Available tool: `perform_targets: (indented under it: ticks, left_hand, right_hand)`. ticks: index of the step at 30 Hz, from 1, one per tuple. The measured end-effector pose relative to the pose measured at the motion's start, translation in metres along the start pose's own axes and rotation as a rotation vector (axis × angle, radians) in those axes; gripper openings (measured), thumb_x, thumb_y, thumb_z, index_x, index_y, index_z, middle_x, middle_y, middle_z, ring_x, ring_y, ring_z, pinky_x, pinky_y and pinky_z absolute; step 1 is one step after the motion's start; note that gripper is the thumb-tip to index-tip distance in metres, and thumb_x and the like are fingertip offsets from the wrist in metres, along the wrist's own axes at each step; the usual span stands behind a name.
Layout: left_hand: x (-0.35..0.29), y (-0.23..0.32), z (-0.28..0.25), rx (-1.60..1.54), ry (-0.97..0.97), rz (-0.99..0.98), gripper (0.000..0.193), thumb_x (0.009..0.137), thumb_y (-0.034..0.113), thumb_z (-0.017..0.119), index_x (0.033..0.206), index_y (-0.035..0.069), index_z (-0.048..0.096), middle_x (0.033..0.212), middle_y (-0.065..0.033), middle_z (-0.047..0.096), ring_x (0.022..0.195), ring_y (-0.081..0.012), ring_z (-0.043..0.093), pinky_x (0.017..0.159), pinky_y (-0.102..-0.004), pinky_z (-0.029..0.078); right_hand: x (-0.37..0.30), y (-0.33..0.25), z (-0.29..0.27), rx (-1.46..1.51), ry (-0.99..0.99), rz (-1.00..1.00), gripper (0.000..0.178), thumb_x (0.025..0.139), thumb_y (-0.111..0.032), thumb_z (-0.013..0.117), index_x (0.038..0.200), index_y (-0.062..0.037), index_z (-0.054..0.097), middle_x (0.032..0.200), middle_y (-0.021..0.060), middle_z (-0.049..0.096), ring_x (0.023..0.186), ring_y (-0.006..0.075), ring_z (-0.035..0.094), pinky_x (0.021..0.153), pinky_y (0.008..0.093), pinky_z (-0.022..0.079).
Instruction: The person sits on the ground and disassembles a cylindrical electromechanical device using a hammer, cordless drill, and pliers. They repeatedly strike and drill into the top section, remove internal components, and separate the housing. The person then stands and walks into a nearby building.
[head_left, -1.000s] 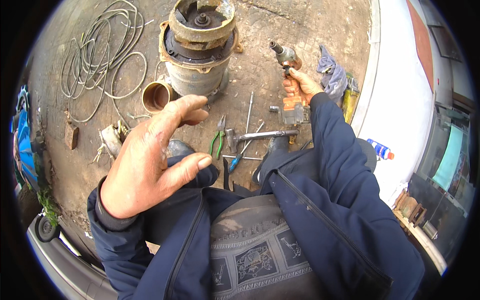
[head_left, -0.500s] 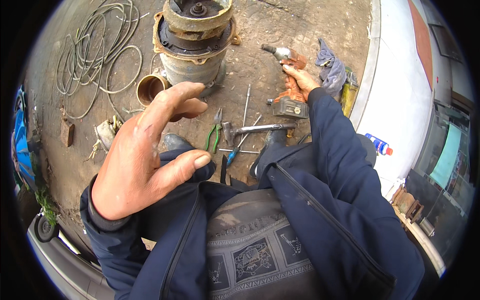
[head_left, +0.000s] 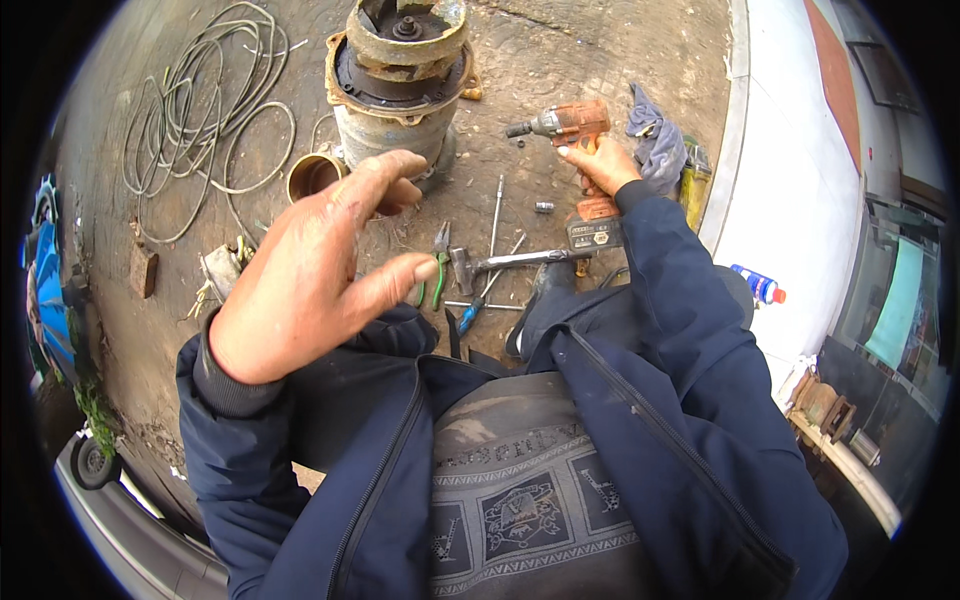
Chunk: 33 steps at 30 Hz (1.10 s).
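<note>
An impact driver (head_left: 581, 120) is being gripped at one o'clock by the right hand (head_left: 610, 166), fingers wrapped apparently for control, left hand (head_left: 300, 282) being held, thumb spread, at nine.

- Soft, even daylight bathes the ground (head_left: 610, 60), seemingly from above; we see only faint, blurred shade around the housing (head_left: 385, 140).
- The back of the left hand (head_left: 290, 280) catches pale highlights, while the jacket (head_left: 700, 430) sinks into deep navy.
- At right, we find the white strip (head_left: 785, 150) glaring, its surface detail nearly washed out.
- Mid-frame, the driver (head_left: 580, 118) and hammer (head_left: 520, 260) appear reasonably crisp to us.
- A black fisheye ring closes the view, bluish at left, bending the car (head_left: 140, 520) into a curve.
</note>
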<state>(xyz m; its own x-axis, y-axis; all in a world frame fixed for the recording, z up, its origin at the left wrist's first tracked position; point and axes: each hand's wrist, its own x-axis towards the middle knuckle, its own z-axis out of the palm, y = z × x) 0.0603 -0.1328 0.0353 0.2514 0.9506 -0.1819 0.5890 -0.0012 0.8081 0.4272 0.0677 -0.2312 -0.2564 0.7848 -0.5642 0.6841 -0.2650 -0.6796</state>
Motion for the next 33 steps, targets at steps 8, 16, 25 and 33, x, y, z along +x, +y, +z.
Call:
perform_targets:
  ticks: [8,16,25,33]
  left_hand:
    - [-0.012,0.004,0.007,0.085,0.062,0.061,0.065,0.094,0.01,0.08,0.152,-0.002,0.052,0.128,-0.0204,0.073,0.12,-0.0309,0.071,0.108,-0.0422,0.053]
    - [-0.014,-0.028,0.009,0.162,0.158,0.034,0.056,0.096,0.02,0.083,0.142,-0.001,0.059,0.113,-0.0192,0.076,0.103,-0.0316,0.075,0.09,-0.0423,0.06]
    - [0.051,-0.023,-0.046,0.22,0.619,0.147,0.015,0.095,0.007,0.08,0.106,0.0,0.073,0.108,-0.0126,0.08,0.104,-0.0209,0.078,0.091,-0.0346,0.06]
    - [0.154,-0.025,-0.08,0.639,0.159,0.303,0.024,0.084,0.011,0.083,0.105,0.001,0.076,0.115,-0.0159,0.076,0.107,-0.0408,0.072,0.095,-0.0445,0.058]
  right_hand:
    - [-0.017,0.006,-0.077,-0.081,0.043,-0.113,0.044,0.092,-0.039,0.087,0.109,-0.0007,0.072,0.076,0.0007,0.065,0.061,0.0109,0.059,0.055,0.0307,0.047]
    - [0.0,0.054,-0.05,-0.616,0.252,-0.034,0.046,0.086,-0.03,0.077,0.124,-0.0057,0.073,0.118,0.0253,0.076,0.118,0.0435,0.071,0.099,0.0502,0.055]
    - [0.032,0.057,-0.036,-0.634,0.467,0.104,0.04,0.098,-0.022,0.066,0.133,-0.0034,0.064,0.122,0.0283,0.074,0.115,0.0484,0.07,0.098,0.057,0.056]
    - [0.037,0.093,-0.019,-0.876,0.217,0.119,0.041,0.097,-0.02,0.064,0.136,-0.0067,0.063,0.136,0.0244,0.069,0.121,0.0457,0.07,0.102,0.0589,0.056]
